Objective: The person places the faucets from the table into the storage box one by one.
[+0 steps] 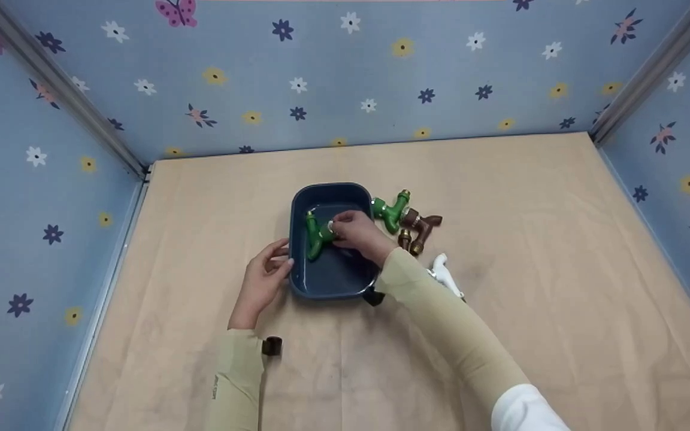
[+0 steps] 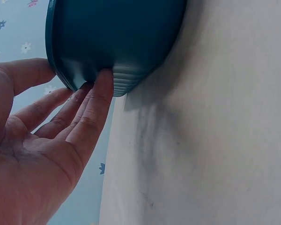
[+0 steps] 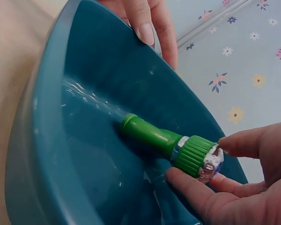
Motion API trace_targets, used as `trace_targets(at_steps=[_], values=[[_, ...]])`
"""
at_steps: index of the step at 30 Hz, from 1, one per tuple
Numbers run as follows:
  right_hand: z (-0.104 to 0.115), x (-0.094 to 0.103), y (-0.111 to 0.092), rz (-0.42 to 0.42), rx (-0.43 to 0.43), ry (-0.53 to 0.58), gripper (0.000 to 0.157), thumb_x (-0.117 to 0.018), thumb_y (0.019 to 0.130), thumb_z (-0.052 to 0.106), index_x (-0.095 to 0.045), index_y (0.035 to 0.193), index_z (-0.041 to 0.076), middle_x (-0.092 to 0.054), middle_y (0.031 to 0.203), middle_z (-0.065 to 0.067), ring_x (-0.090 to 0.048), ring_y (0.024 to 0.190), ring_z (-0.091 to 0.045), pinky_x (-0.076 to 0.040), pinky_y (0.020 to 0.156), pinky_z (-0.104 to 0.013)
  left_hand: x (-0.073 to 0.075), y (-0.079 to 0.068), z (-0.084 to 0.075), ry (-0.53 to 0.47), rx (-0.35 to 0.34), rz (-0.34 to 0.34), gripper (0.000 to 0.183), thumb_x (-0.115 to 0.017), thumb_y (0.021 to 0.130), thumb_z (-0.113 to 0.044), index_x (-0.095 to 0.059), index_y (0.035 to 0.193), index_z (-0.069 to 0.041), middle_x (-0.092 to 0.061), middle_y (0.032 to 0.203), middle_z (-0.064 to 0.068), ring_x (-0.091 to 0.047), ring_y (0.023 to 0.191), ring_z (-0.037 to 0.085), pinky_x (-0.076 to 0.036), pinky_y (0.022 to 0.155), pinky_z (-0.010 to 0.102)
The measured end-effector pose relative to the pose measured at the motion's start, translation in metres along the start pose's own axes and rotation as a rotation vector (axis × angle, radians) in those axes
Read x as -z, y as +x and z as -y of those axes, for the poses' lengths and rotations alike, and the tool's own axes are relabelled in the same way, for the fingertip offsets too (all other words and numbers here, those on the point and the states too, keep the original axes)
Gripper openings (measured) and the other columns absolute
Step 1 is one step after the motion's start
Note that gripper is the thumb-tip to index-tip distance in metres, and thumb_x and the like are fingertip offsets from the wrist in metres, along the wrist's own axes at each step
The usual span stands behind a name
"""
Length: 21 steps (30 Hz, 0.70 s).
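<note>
Inside a dark blue plastic basin (image 1: pixel 336 278) lies a green tap (image 1: pixel 315 242) with a ribbed knob and a silvery end. My right hand (image 1: pixel 360 233) reaches over the basin's right rim and pinches the tap by that knob end, thumb and fingers on either side, as the right wrist view shows close up. The tap's spout points away from the fingers, close over the basin floor. At the basin's left side my left hand (image 1: pixel 261 281) holds the wall, its thumb at the rim and its fingers (image 2: pixel 91 110) against the outside.
Right of the basin lie another green tap (image 1: pixel 392 214), brown taps (image 1: pixel 424 230) and a white tap (image 1: pixel 445 275) partly behind the right forearm. Beige cloth (image 1: pixel 560 269) covers the table. Flowered blue panels (image 1: pixel 345 72) stand behind and at both sides.
</note>
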State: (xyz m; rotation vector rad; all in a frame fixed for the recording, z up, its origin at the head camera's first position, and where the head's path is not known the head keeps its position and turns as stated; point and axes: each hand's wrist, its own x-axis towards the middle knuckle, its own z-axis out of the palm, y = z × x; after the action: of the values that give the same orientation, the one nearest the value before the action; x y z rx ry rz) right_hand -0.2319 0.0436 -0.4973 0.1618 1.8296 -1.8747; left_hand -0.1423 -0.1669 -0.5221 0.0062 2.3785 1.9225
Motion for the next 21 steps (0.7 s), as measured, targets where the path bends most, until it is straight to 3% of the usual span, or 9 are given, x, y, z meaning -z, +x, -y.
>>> trace_targets(at_steps=[3,6,11,21], values=[[0.000,0.000,-0.001,0.009,0.001,0.014,0.028,-0.051,0.092,0.000,-0.048,0.118,-0.009,-0.052,0.102,-0.012,-0.055,0.093,-0.023,-0.049,0.091,-0.040,0.001,-0.006,-0.015,-0.001,0.000,0.015,0.046,-0.059,0.094,-0.003,-0.047,0.139,-0.001,-0.055,0.125,0.025,-0.060,0.103,0.034,-0.052,0.077,0.031],[0.000,-0.001,0.000,0.009,-0.001,0.035,0.025,-0.051,0.091,-0.001,-0.050,0.115,-0.009,-0.051,0.102,-0.012,-0.055,0.092,-0.022,-0.048,0.093,-0.040,0.001,-0.006,-0.017,-0.002,0.016,0.027,0.046,-0.057,0.095,-0.002,-0.045,0.139,0.001,-0.053,0.127,0.027,-0.059,0.105,0.037,-0.052,0.077,0.034],[-0.002,-0.001,0.000,-0.004,-0.016,0.083,0.027,-0.051,0.092,-0.001,-0.048,0.118,-0.009,-0.049,0.105,-0.013,-0.052,0.093,-0.022,-0.048,0.093,-0.039,0.000,0.001,0.005,0.004,0.009,0.008,0.046,-0.059,0.095,-0.007,-0.048,0.140,-0.006,-0.055,0.126,0.022,-0.060,0.103,0.033,-0.052,0.074,0.028],[0.004,0.002,-0.002,0.017,-0.074,0.170,0.013,-0.052,0.092,0.010,-0.055,0.099,-0.001,-0.051,0.088,-0.009,-0.053,0.083,-0.022,-0.042,0.099,-0.046,0.001,0.001,0.008,0.013,-0.003,-0.010,0.045,-0.060,0.094,-0.006,-0.050,0.138,-0.008,-0.057,0.123,0.018,-0.061,0.100,0.028,-0.052,0.074,0.028]])
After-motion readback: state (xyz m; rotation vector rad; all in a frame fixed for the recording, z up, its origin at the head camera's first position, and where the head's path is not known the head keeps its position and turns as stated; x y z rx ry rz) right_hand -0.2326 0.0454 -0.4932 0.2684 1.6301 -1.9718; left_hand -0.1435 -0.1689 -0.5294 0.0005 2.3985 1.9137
